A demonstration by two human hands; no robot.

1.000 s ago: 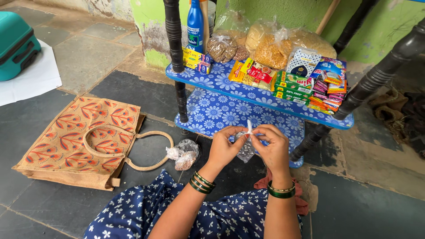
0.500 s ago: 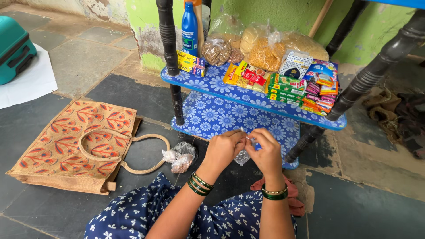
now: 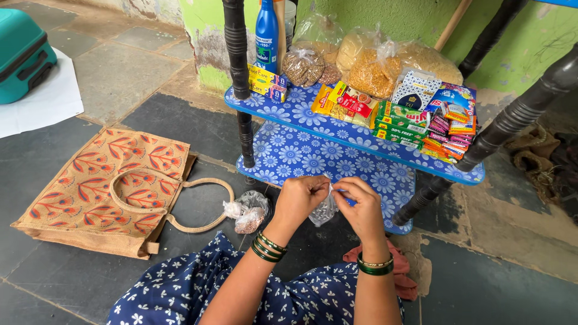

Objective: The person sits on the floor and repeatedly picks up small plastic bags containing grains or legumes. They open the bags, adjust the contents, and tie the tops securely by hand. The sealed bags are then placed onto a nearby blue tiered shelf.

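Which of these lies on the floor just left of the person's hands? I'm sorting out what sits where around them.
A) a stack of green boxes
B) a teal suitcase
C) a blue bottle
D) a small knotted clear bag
D: a small knotted clear bag lies on the dark floor tiles beside the left hand, between it and the orange jute bag; both hands, the right hand too, pinch another small clear packet.

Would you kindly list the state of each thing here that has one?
Left hand: closed on the small clear bag.
Right hand: pinching the same bag.
Small clear bag: held up, off the floor.
Jute bag: lying flat.
Blue bottle: upright, capped.
Teal suitcase: shut.
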